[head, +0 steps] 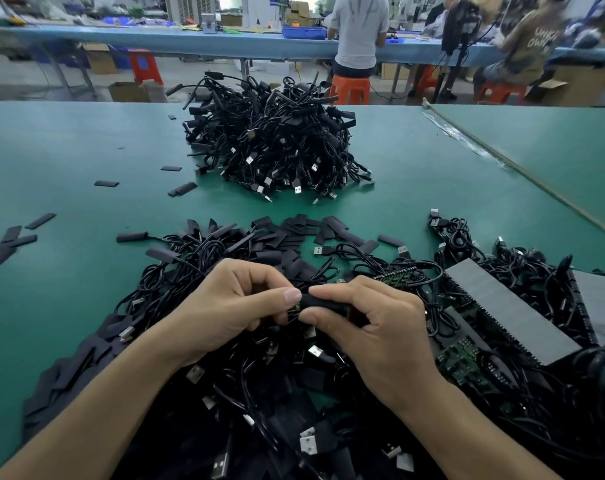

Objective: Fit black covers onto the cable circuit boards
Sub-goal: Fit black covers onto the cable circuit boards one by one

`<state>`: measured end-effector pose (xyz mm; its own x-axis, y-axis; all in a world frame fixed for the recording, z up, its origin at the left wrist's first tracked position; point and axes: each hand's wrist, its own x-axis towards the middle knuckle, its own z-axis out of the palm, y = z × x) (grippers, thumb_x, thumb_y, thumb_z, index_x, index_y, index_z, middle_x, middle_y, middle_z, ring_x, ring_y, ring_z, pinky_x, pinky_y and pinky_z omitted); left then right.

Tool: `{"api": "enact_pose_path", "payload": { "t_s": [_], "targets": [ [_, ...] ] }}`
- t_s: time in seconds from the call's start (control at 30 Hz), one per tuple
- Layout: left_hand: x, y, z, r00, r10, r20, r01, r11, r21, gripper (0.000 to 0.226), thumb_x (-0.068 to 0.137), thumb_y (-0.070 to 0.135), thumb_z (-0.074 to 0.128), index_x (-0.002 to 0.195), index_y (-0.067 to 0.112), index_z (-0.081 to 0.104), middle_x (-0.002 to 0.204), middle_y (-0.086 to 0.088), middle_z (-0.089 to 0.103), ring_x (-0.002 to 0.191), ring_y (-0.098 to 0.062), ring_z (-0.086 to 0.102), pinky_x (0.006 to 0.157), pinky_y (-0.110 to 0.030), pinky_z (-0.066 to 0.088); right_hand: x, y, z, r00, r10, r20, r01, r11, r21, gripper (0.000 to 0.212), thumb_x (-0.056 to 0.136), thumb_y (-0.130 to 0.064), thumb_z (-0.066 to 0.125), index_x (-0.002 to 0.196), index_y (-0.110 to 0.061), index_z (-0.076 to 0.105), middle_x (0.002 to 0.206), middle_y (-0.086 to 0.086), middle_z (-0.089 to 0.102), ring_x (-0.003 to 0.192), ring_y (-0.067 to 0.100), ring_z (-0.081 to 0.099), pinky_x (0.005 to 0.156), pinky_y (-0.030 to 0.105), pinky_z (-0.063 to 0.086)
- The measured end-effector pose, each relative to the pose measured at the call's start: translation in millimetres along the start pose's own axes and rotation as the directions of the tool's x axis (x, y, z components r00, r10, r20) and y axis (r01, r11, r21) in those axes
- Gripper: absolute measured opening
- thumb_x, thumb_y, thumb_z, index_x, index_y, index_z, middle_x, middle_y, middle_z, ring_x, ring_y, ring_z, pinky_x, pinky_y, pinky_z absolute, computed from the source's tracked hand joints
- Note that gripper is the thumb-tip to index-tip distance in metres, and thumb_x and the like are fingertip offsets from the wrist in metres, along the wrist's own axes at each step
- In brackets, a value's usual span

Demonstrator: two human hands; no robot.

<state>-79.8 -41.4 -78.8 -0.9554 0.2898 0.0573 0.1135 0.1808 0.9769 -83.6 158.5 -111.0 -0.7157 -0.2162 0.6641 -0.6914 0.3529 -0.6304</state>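
1. The left hand (231, 303) is curled, its thumb and fingertips pinching one end of a small green circuit board (297, 307), of which only a sliver shows.
2. The right hand (374, 327) grips a short black tubular cover (323, 301) between thumb and forefinger, with the other fingers curled behind it.
3. The cover's open end meets the board in the gap between the two thumbs. How far the board sits inside cannot be told.
4. Beneath the hands lies a tangle of thin black USB cables (252, 375) with silver plugs, on a dark green counter (86, 150).
5. Flat loose black covers (294, 230) are strewn just beyond the tangle and further left.
6. A tall heap of black cables (273, 140) stands well apart at the counter's far middle.
7. Long grey panels (509, 306) and bare green boards (464, 362) lie at the right among cables.
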Motion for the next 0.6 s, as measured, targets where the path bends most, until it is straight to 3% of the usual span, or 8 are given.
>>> {"api": "enact_pose_path", "payload": {
  "t_s": [0.1,0.23,0.43,0.6],
  "targets": [
    [-0.6,0.2,1.4,1.000,0.006,-0.026,-0.006,1.000,0.010,0.022,0.074,0.045,0.073,0.074,0.024,0.076,0.060,0.000,0.065,0.047,-0.003,0.045,0.046,-0.011,0.034,0.3,-0.1,0.5,0.999,-0.006,-0.036,0.005,1.000,-0.011,0.025,0.083,-0.035,0.077,0.098,-0.015,0.078,0.083,-0.009,0.072,0.076,0.001,0.067,0.068,0.019,0.054],
    [-1.8,0.3,3.2,0.995,0.024,-0.095,-0.029,0.998,-0.057,0.002,0.076,0.024,0.074,0.077,0.023,0.076,0.062,-0.002,0.066,0.044,-0.007,0.049,0.045,-0.013,0.040,0.7,-1.0,-0.4,0.998,-0.007,-0.060,0.005,1.000,-0.030,0.024,0.082,-0.033,0.075,0.097,-0.015,0.078,0.083,-0.010,0.072,0.077,-0.001,0.067,0.069,0.017,0.053],
    [-2.5,-0.1,4.2,0.993,0.034,-0.111,-0.041,0.997,-0.064,0.018,0.085,0.026,0.074,0.075,0.012,0.070,0.052,-0.001,0.064,0.041,-0.004,0.052,0.042,-0.011,0.037,2.1,-2.6,-0.1,0.996,0.017,-0.085,-0.021,0.999,-0.038,0.028,0.081,-0.035,0.076,0.099,-0.014,0.078,0.083,-0.008,0.073,0.077,-0.001,0.067,0.070,0.017,0.054],
    [-0.4,0.1,4.8,0.995,0.016,-0.098,-0.029,0.991,-0.134,0.010,0.073,0.021,0.075,0.065,0.021,0.069,0.059,-0.004,0.064,0.041,-0.006,0.053,0.042,-0.011,0.038,1.3,-4.0,0.2,0.998,0.029,-0.053,-0.030,0.999,-0.018,0.028,0.080,-0.035,0.076,0.100,-0.015,0.078,0.083,-0.011,0.072,0.074,-0.007,0.064,0.070,0.009,0.048]
  ]
}}
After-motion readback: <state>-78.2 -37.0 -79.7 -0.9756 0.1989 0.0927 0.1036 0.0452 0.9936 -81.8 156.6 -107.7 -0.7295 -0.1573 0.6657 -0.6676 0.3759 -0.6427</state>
